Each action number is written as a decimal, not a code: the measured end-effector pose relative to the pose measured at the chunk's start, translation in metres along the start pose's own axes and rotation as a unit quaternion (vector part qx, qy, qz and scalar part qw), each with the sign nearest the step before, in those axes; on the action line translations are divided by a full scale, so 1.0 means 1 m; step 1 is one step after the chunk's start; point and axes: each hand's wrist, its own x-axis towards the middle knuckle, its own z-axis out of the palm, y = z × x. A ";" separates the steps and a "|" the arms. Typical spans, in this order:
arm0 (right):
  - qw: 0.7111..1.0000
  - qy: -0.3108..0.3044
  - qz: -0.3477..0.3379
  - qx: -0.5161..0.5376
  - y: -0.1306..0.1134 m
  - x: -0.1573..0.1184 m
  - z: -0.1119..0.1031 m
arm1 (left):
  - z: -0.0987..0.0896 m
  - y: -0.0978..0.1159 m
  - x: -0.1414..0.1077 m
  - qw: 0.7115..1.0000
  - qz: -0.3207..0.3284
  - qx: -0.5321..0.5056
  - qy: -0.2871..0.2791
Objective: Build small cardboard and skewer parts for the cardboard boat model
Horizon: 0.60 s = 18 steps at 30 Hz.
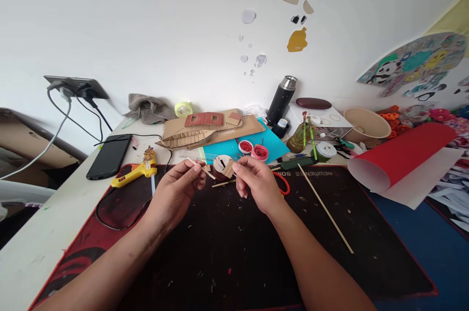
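Observation:
Between the fingertips of my left hand (182, 181) is a short thin wooden stick (207, 172), pointing down to the right. My right hand (256, 181) pinches a small brown cardboard piece (228, 170). Just behind the fingers stands a small round cardboard piece (221, 160) with a pale top and a dark slot, partly hidden. Another thin stick (224, 183) lies below it on the black mat (234, 252). A pair of scissors with a red-orange handle (283, 183) is half covered by my right hand.
At left lie a yellow glue gun (137, 174) and a black phone (109, 157). Behind are cut cardboard (252, 125) and two red paint pots (260, 153). A long wooden stick (326, 208) lies at right, near a red paper roll (406, 155). A black flask (281, 101) leans at the back.

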 end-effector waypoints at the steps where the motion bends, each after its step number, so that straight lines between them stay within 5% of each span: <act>1: 1.000 0.005 0.001 0.004 0.000 0.000 0.000 | 0.000 0.000 0.000 1.000 0.000 0.002 -0.003; 18: 1.000 0.016 0.012 -0.007 0.003 0.000 0.002 | -0.003 -0.006 -0.002 0.999 0.001 0.005 -0.040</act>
